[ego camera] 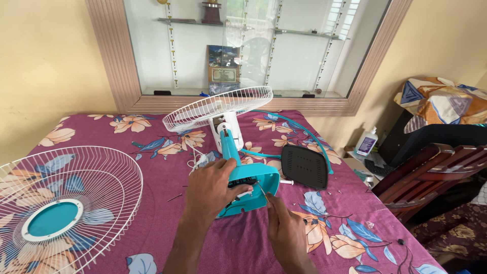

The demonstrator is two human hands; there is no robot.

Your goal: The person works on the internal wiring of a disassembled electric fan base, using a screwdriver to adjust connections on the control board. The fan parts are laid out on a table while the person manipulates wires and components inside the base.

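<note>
Right hand (288, 234): lowest in view, back of the hand up, fingers pinched narrow round a thin screwdriver (262, 191) whose tip points up-left into the open underside of the teal fan base (252, 189).

Left hand (212, 186): forearm rising from the bottom edge, palm down on the left side of the fan base, fingers curled over the edge of its dark inner cavity, thumb stretched along the top; gripping the base.

Fan base: teal, lying tipped on the floral purple tablecloth (152, 223) at table centre, its teal-and-white neck running back to the rear wire guard (218, 107), which stands tilted behind it.

Black base cover (304, 166): rounded slotted plate, flat on the cloth just right of the base, apart from both hands.

Front wire guard (56, 208): white, with teal centre disc, flat at the left table edge, well apart from the hands.

Teal ring (299, 132): thin band curving behind the black cover.

White cord (199, 160): bundled just left of the neck.

Small screws (335, 192): scattered on the cloth to the right.

White bottle (366, 142): blue label, beyond the table's right edge.

Wooden chair (431, 172): dark red-brown, at right.

Patterned cloth bundle (446, 101): orange, blue and cream, above the chair.

Glass wall cabinet (243, 50): framed picture inside, behind the table.
</note>
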